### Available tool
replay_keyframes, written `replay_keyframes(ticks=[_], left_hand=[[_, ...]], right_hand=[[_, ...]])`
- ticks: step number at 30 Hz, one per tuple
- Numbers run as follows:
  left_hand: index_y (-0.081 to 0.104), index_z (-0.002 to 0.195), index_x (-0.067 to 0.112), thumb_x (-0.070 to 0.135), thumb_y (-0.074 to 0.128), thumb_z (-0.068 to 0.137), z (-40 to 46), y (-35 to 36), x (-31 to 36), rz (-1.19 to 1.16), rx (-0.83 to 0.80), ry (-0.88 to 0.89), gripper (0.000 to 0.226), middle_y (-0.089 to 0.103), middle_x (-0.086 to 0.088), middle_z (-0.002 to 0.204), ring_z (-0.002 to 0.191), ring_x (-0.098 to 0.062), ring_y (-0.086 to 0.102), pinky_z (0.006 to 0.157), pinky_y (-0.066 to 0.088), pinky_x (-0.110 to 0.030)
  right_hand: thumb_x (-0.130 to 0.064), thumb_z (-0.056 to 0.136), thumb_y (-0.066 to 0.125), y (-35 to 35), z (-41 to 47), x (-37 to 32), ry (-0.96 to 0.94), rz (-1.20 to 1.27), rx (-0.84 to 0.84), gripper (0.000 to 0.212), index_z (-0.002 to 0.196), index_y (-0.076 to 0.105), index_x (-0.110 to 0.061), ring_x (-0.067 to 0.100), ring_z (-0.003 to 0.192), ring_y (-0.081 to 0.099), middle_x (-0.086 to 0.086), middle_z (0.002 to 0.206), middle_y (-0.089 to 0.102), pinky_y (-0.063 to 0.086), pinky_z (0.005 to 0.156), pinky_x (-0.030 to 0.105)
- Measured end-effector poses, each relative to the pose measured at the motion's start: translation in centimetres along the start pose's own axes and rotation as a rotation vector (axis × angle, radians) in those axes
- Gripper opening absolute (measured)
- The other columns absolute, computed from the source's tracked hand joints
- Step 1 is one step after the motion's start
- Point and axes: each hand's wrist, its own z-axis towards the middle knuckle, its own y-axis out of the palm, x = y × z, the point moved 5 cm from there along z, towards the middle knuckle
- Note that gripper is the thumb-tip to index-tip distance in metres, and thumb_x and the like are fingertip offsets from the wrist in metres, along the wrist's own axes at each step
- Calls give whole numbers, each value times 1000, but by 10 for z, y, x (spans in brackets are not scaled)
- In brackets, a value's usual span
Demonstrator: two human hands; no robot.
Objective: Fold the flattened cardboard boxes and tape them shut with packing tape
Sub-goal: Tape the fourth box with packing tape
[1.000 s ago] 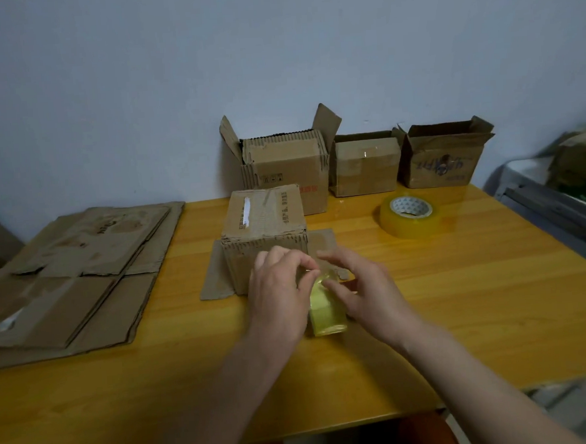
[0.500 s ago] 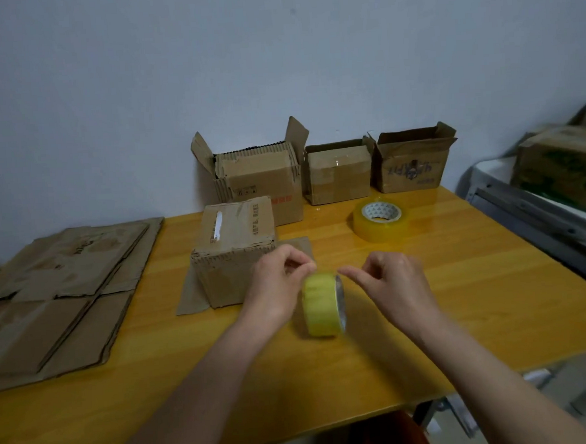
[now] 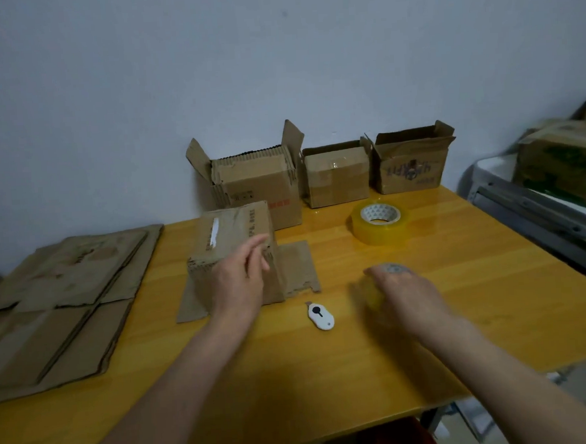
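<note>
Several flattened cardboard boxes (image 3: 49, 305) lie stacked on the yellow wooden table (image 3: 328, 374), well to the left of the small folded box (image 3: 232, 239); their brown faces are creased and scuffed, with worn print and patches of old tape. Behind the folded box, against the wall, stand three more cartons: a corrugated carton (image 3: 258, 186) with two flaps standing up, touching or just behind the folded box, then a taped carton (image 3: 337, 176) with a glossy strip over its front, then an open printed carton (image 3: 413, 163) farthest to the right of it. The folded box itself is plain worn brown, with a white torn strip on its top face, frayed corrugated edges, and two loose flaps lying flat on the table at its base. A large roll of clear yellowish packing tape (image 3: 379, 221) lies flat to the right of the folded box, its white core facing up. The left hand (image 3: 240, 280) is against the near right corner of the folded box, fingers loosely extended, holding nothing. The right hand (image 3: 405, 294), well right of the box, is curled over a smaller tape roll (image 3: 371, 294), blurred with motion. A white box cutter (image 3: 320, 315) lies just in front of the box's right flap.
</note>
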Motion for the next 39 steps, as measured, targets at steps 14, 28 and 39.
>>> replay_keyframes(ticks=[14, 28, 39], left_hand=[[49, 139, 24, 31, 47, 100, 9, -56, -89, 207, -195, 7, 40, 30, 7, 151, 130, -5, 32, 101, 31, -22], [68, 91, 18, 49, 70, 73, -8, -68, -80, 230, 97, 224, 36, 56, 2, 107, 105, -9, 39, 81, 41, -27], [74, 93, 4, 8, 58, 87, -20, -41, -86, 80, 132, 602, 17, 73, -6, 95, 96, -19, 63, 83, 52, -40]], right_hand=[[-38, 92, 56, -56, 73, -167, -373, 343, 34, 51, 141, 40, -31, 23, 143, 16, 1, 155, 22, 22, 116, 44], [-42, 92, 55, -62, 51, -180, -288, 242, -27, 37, 123, 56, -21, 18, 116, 44, -1, 130, 49, 42, 100, 35], [-34, 104, 17, -36, 63, -213, -508, 260, -278, 50, 152, 20, -20, 9, 146, 8, -3, 160, 12, 4, 113, 20]])
